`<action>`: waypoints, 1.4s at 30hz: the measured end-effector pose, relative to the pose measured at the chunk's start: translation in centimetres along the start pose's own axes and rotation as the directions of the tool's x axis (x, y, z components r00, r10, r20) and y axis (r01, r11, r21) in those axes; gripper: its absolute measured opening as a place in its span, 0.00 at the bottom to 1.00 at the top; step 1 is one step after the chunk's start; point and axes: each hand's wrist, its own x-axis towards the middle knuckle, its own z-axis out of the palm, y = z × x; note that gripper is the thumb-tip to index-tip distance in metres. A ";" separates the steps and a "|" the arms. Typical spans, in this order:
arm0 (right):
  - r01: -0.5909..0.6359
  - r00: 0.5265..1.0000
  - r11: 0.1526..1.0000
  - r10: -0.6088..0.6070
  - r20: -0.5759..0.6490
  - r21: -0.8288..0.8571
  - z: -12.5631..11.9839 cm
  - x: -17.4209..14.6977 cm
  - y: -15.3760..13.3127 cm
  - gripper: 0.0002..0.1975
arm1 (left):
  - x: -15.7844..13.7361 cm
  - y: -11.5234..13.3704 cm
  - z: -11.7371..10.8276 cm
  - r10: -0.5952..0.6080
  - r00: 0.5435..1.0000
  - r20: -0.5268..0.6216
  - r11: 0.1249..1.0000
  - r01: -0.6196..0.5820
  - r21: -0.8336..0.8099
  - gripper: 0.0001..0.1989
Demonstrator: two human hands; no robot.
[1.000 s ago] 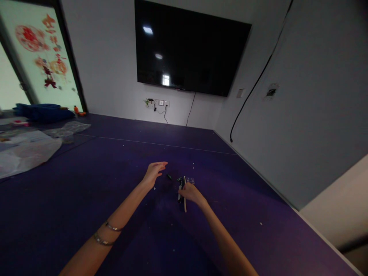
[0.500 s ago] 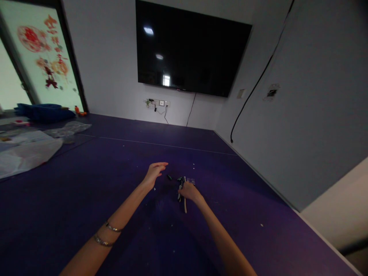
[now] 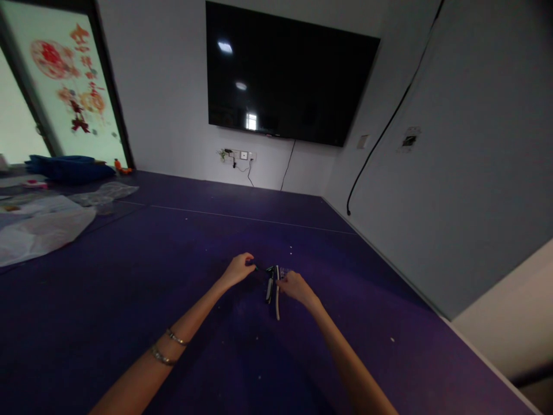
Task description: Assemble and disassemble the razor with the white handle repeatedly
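Note:
On the purple surface lies a small black and grey object (image 3: 269, 288) with a slim dark part reaching out to the left. Its kind is too small to make out. A pale, slightly curved strip (image 3: 277, 308) runs along its right side. My left hand (image 3: 237, 270) pinches the tip of the dark part between thumb and finger. From the right, my right hand (image 3: 299, 288) has its fingers closed at the middle of the pale strip. Just behind that hand sits a small clear plastic piece (image 3: 284, 272), partly covered by the fingers.
Clear plastic bags (image 3: 47, 233) and a dark blue cloth bundle (image 3: 69, 168) lie at the left, near a small orange item (image 3: 122, 168). Small white scraps (image 3: 392, 339) dot the purple surface (image 3: 173, 276). A black cable (image 3: 380, 138) hangs down the right wall.
My left hand has lowered toward the object and closed on its dark left end. My right hand has shifted slightly right, uncovering more of the black and grey object.

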 end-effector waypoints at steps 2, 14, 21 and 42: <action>-0.019 1.000 0.999 0.019 0.005 0.043 -0.5 -0.3 0.9 0.13 | 0.0 -0.6 1.0 0.041 0.999 0.002 0.985 -0.041 0.166 0.14; -0.119 0.993 0.977 0.116 0.028 0.176 -0.3 -1.4 5.2 0.13 | 0.5 -1.1 3.7 0.018 1.000 -0.017 0.852 -0.006 0.523 0.15; -0.064 0.997 0.977 0.069 -0.016 0.205 0.3 -1.7 5.6 0.13 | 0.0 -1.2 4.2 0.047 0.997 -0.065 0.873 -0.010 0.488 0.13; -0.005 0.996 0.309 0.087 -0.023 0.951 -1.8 -1.4 0.1 0.19 | -4.4 7.0 2.1 0.512 0.841 -0.174 0.859 -0.497 0.123 0.20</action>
